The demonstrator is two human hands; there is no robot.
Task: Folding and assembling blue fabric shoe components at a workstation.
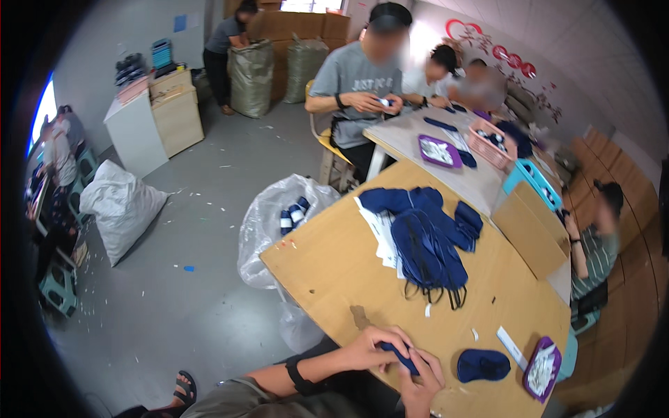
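Observation:
Both my hands are closed on a navy cloth piece (402, 356), folded or rolled into a small bundle over the table's near edge. My left hand (380, 347) pinches it from the left and my right hand (424, 380) grips its right side. To the right lies a flat navy eye mask (483, 365). Beside that are a white paper strip (512, 347) and a purple basket (555, 371) of small white slips. Farther up the table a heap of navy eye masks (426, 244) with dark elastic straps rests partly on white paper sheets (382, 238).
A clear plastic bag (256, 244) holding rolled navy bundles stands against the table's left edge. A cardboard box (529, 233) and a blue basket (533, 182) sit at the far right. Co-workers sit along the adjoining table (411, 136). A white sack (122, 209) is on the floor.

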